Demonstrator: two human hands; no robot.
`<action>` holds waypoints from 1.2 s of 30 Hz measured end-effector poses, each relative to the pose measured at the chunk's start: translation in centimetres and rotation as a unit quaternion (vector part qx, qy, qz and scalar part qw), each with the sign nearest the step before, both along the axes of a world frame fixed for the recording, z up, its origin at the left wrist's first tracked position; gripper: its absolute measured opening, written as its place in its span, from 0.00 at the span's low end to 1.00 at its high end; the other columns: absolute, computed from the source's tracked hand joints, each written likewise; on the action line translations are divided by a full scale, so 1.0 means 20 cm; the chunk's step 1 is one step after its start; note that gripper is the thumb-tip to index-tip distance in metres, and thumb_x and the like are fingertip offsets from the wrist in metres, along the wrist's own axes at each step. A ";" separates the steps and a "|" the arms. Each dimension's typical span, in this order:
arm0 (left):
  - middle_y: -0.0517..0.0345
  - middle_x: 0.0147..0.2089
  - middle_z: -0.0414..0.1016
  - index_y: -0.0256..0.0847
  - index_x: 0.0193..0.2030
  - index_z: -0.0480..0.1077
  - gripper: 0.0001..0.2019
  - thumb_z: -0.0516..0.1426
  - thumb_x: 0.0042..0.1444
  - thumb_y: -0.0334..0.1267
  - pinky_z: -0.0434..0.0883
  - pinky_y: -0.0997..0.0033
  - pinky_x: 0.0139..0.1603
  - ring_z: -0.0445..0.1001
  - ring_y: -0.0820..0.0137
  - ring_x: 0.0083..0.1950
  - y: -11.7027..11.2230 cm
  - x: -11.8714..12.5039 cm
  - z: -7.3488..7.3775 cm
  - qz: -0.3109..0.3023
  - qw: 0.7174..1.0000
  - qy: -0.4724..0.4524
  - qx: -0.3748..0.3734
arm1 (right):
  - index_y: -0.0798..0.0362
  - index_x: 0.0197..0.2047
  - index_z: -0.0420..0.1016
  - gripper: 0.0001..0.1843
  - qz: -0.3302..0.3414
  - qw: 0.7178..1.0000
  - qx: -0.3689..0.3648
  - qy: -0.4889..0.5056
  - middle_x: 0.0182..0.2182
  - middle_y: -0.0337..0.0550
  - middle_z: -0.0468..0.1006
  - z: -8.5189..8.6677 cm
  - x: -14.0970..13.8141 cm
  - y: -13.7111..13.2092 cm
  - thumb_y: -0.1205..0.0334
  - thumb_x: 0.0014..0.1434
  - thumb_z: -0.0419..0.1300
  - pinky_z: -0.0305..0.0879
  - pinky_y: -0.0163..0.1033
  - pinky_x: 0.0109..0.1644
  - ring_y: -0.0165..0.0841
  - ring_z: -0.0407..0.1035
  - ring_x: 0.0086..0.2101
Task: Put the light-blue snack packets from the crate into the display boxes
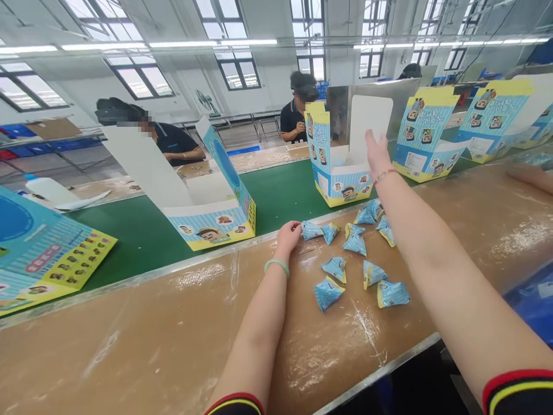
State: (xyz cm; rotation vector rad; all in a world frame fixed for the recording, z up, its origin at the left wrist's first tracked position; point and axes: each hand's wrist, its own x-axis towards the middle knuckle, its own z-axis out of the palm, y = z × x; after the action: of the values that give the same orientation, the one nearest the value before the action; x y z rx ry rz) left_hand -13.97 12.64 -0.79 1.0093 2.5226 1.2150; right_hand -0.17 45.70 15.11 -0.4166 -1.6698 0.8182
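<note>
My left hand (288,236) rests at the table's far edge, fingers curled together at the end of a small blue-and-yellow packet (311,230). My right hand (378,151) is raised at the right side of an open blue-and-yellow carton (349,187), in front of its white flap (370,115). Its fingers are apart, and no object shows in them; whether it touches the flap I cannot tell. Several more pyramid-shaped packets, one of them a blue packet (328,294), lie scattered on the brown tabletop (173,334) between my forearms.
A green conveyor belt (276,187) runs beyond the table. On it stand another open carton (211,222), a tilted carton (52,253) and more cartons such as a carton (423,132) to the right. Two people sit across the belt; another person's arm (531,176) reaches in at right.
</note>
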 end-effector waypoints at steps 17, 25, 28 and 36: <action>0.52 0.46 0.82 0.41 0.44 0.78 0.13 0.54 0.58 0.40 0.72 0.64 0.53 0.77 0.62 0.47 0.05 -0.02 0.01 -0.002 1.000 0.010 -0.012 | 0.55 0.54 0.72 0.28 -0.257 0.955 0.032 -0.148 0.50 0.59 0.73 -0.88 1.12 -0.50 0.45 0.57 0.59 0.63 0.60 0.61 0.49 0.67 0.53; 0.50 0.46 0.82 0.41 0.43 0.78 0.13 0.54 0.57 0.40 0.72 0.62 0.52 0.78 0.59 0.47 0.08 -0.04 0.01 -0.002 1.000 0.014 -0.017 | 0.50 0.57 0.75 0.28 -0.032 0.963 -0.005 -0.268 0.57 0.54 0.75 -0.88 0.92 -0.46 0.51 0.54 0.64 0.61 0.56 0.66 0.49 0.68 0.59; 0.51 0.47 0.82 0.42 0.43 0.78 0.13 0.54 0.57 0.41 0.72 0.62 0.53 0.77 0.60 0.49 0.09 -0.04 0.00 -0.002 1.000 0.016 -0.017 | 0.49 0.57 0.75 0.26 -0.044 0.966 -0.004 -0.256 0.53 0.52 0.77 -0.90 0.96 -0.46 0.52 0.55 0.62 0.65 0.56 0.63 0.48 0.71 0.54; 0.50 0.45 0.82 0.41 0.42 0.78 0.13 0.54 0.56 0.40 0.72 0.60 0.54 0.78 0.59 0.48 0.13 -0.02 0.00 -0.003 1.000 0.007 -0.011 | 0.51 0.50 0.77 0.29 -0.073 0.966 -0.037 -0.246 0.42 0.49 0.73 -0.90 1.00 -0.42 0.48 0.45 0.69 0.68 0.55 0.56 0.47 0.70 0.46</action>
State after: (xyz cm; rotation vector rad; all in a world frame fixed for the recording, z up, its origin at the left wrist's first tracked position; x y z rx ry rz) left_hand -14.46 15.16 -0.73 1.0246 2.5351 1.1810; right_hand 19.85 37.35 -2.91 -0.8372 -2.0367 0.7021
